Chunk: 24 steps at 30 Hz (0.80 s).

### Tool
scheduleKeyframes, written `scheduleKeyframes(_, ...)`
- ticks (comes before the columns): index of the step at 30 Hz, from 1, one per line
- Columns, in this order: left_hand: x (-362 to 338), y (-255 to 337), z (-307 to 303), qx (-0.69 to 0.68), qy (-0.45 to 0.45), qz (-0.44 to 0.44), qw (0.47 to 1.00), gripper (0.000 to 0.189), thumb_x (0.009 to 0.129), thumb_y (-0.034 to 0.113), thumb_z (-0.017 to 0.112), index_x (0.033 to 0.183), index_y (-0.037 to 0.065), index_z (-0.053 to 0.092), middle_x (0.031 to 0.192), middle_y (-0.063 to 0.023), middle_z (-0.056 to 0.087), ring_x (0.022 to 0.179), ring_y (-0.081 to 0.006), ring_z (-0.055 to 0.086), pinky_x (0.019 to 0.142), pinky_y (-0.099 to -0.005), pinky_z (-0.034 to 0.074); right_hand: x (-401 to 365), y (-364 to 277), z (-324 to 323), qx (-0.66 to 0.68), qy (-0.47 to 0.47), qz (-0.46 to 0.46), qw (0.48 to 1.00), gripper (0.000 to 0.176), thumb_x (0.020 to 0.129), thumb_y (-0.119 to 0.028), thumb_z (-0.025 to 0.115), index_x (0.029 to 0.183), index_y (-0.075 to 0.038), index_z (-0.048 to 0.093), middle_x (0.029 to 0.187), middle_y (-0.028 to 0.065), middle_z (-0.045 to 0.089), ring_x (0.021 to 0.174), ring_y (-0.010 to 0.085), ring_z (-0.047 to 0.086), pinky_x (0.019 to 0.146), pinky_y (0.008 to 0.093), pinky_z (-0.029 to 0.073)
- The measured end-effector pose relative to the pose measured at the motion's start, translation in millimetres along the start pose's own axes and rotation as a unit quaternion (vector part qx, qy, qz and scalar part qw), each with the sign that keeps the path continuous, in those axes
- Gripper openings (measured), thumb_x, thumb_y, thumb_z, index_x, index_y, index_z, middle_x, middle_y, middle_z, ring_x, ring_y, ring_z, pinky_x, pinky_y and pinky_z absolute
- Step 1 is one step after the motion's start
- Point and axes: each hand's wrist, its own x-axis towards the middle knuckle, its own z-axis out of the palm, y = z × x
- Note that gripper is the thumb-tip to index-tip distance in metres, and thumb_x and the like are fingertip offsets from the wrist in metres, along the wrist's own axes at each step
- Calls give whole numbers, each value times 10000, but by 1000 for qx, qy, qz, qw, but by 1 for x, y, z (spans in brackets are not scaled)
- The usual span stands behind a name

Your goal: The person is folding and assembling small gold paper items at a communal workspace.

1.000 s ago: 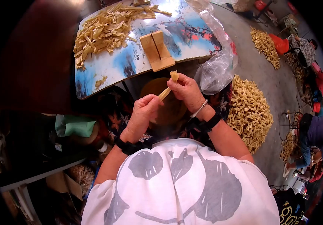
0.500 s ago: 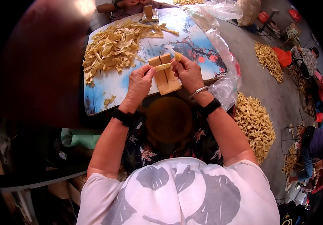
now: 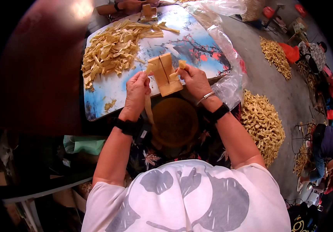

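Head view: pinching a strip (image 3: 148, 105) in the left hand (image 3: 136, 91), dangling beside the bowl (image 3: 178, 121), too dark inside to read. Pinching a short piece (image 3: 182, 64) in the right hand (image 3: 195, 81), near the block (image 3: 168, 87) on the surface (image 3: 100, 94).

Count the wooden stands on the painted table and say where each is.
2. The near stand is at the table's near edge, between the left hand and right hand; the far stand is by the far edge. The strip heap might hide more.
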Motion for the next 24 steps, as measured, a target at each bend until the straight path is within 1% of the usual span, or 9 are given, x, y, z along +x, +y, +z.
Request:
scheduleKeyframes(2, -22, 6, 11, -69, -35, -26, 997, 106, 935, 167, 645, 963, 67, 623, 679, 77, 468, 515, -28, 340, 491, -209, 301, -10, 7, -1, 117, -41, 64, 990, 207, 937, -213, 618, 1000, -17, 644, 770, 86, 668, 634, 177, 616, 631, 314, 496)
scheduleKeyframes(6, -56, -2, 35, -123, -87, -57, 987, 132, 942, 173, 643, 1013, 70, 602, 723, 53, 509, 521, -20, 357, 492, -199, 299, -49, -13, -1, 264, -73, 91, 957, 212, 982, -209, 577, 1057, -15, 615, 758, 2, 633, 660, 63, 567, 621, 226, 484)
scheduleKeyframes(9, -66, -12, 35, -120, -93, -28, 988, 110, 945, 168, 635, 992, 74, 602, 719, 48, 517, 524, -20, 364, 484, -193, 292, -69, -29, 2, 306, -70, 104, 944, 234, 979, -212, 583, 1102, -15, 614, 754, -5, 621, 661, 66, 571, 625, 227, 484)
scheduleKeyframes(13, -83, -17, 32, -73, -33, -33, 996, 68, 953, 113, 606, 990, 56, 600, 724, 32, 526, 514, -33, 365, 470, -190, 276, -89, -29, 9, 247, -44, 106, 962, 255, 975, -225, 592, 1097, -2, 619, 743, -4, 635, 648, 56, 584, 586, 236, 487)
scheduleKeyframes(16, -89, -21, 9, -75, -70, -64, 993, 119, 957, 118, 588, 1047, 42, 606, 765, 25, 537, 573, -37, 401, 519, -195, 331, -98, -11, 11, 194, -64, 144, 968, 236, 957, -247, 625, 1065, -37, 632, 740, 7, 619, 615, 76, 544, 585, 223, 461)
scheduleKeyframes(19, -97, -33, -1, 23, -56, -54, 997, 173, 959, 121, 569, 1108, 43, 609, 814, 32, 537, 662, -29, 427, 594, -192, 372, -105, -4, 13, -49, -85, 72, 993, 306, 926, -276, 658, 1090, -20, 629, 714, 67, 617, 577, 142, 550, 580, 261, 468)
scheduleKeyframes(20, -99, -36, -3, 104, -50, -57, 992, 211, 955, 120, 540, 1136, 28, 598, 872, -29, 566, 748, -130, 533, 688, -251, 446, -108, -11, 12, -81, -74, 53, 993, 372, 891, -294, 686, 1114, -3, 621, 756, 126, 618, 618, 219, 591, 608, 301, 484)
scheduleKeyframes(23, -110, -49, 13, 389, -25, 226, 893, 241, 942, 111, 527, 1153, 6, 576, 942, -117, 578, 845, -293, 597, 768, -333, 483, -110, -29, 29, -34, -30, -46, 998, 435, 854, -393, 700, 1097, -38, 635, 826, 158, 644, 731, 324, 641, 663, 392, 510)
scheduleKeyframes(24, -117, -48, 22, 370, -28, 216, 903, 273, 915, 94, 547, 1170, -1, 557, 1026, -184, 561, 948, -390, 588, 860, -377, 480, -111, -31, 35, -41, -36, -60, 997, 297, 880, -303, 678, 1041, -54, 660, 850, 152, 620, 762, 323, 623, 691, 390, 506)
